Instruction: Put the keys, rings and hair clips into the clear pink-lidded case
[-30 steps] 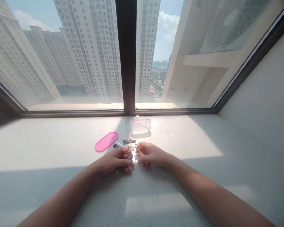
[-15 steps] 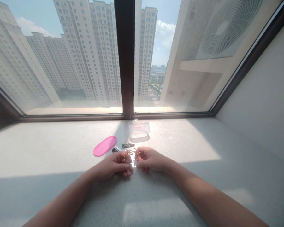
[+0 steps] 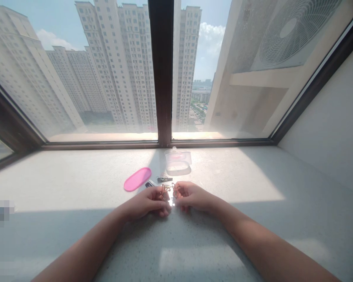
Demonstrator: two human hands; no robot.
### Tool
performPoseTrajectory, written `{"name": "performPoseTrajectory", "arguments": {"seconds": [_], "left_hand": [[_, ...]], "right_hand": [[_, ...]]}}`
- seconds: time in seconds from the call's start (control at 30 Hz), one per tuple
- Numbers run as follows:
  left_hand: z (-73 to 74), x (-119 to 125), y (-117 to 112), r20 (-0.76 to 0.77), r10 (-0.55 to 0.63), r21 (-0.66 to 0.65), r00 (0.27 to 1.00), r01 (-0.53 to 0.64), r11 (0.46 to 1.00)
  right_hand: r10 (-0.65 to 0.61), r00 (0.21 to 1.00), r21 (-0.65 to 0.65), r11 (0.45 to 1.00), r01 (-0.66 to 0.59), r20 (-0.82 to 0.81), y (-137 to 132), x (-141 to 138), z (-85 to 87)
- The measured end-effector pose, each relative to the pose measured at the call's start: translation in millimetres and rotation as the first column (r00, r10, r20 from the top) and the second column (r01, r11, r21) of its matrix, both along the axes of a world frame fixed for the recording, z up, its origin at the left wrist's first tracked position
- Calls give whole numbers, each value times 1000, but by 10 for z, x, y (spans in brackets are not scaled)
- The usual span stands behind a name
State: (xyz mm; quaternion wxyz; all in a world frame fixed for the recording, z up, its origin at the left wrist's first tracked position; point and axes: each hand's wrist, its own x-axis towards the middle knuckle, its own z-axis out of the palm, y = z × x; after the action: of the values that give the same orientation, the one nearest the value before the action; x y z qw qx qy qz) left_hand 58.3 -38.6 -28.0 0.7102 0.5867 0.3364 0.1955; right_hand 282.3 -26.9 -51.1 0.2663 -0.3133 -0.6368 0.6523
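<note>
My left hand (image 3: 154, 203) is closed, thumb and fingers pinching a small copper-coloured looped wire piece (image 3: 164, 192). Facing it across a narrow gap, my right hand (image 3: 190, 196) pinches a similar copper-coloured looped piece (image 3: 174, 190). Their exact kind is too small to make out, and the fingers hide parts of both. Bright glare shows between the fingertips. Just beyond my hands lie a small dark clip-like item (image 3: 164, 179) and a black-and-silver item (image 3: 150, 183), the latter partly behind my left hand.
A pink oval tray or lid (image 3: 137, 179) lies left of the small items. Behind them, near the window frame (image 3: 164, 78), stands a clear plastic box (image 3: 178, 158). All rest on a pale speckled sill (image 3: 76, 180), with a white wall (image 3: 329, 117) at right.
The whole view has shifted slightly, so things appear further right. My hands keep their hold and nearly the same pose. A blurred blocky patch shows at the left edge.
</note>
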Motion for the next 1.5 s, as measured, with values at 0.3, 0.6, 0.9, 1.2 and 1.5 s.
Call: {"name": "performPoseTrajectory", "arguments": {"seconds": [0.3,0.6,0.9,1.2,1.5], "left_hand": [[30,18,-6,14,-7,1,1000,7,1000],[56,30,-20,8,12,-18,1000,-12,1000],[56,22,-16,-16,6,5,1000,-6,1000],[40,11,-9,-11,-1,17,1000,1,1000],[42,16,-10,-5,3,8,1000,-3,1000]], "right_hand": [[-2,1000,-11,1000,2,-7,-7,-8,-1],[0,1000,-31,1000,0,1,-16,-3,35],[-9,1000,-36,999,9,3,-33,-2,50],[-14,1000,-34,999,14,5,-37,-7,71],[-15,1000,-25,1000,16,24,-40,-6,69]]}}
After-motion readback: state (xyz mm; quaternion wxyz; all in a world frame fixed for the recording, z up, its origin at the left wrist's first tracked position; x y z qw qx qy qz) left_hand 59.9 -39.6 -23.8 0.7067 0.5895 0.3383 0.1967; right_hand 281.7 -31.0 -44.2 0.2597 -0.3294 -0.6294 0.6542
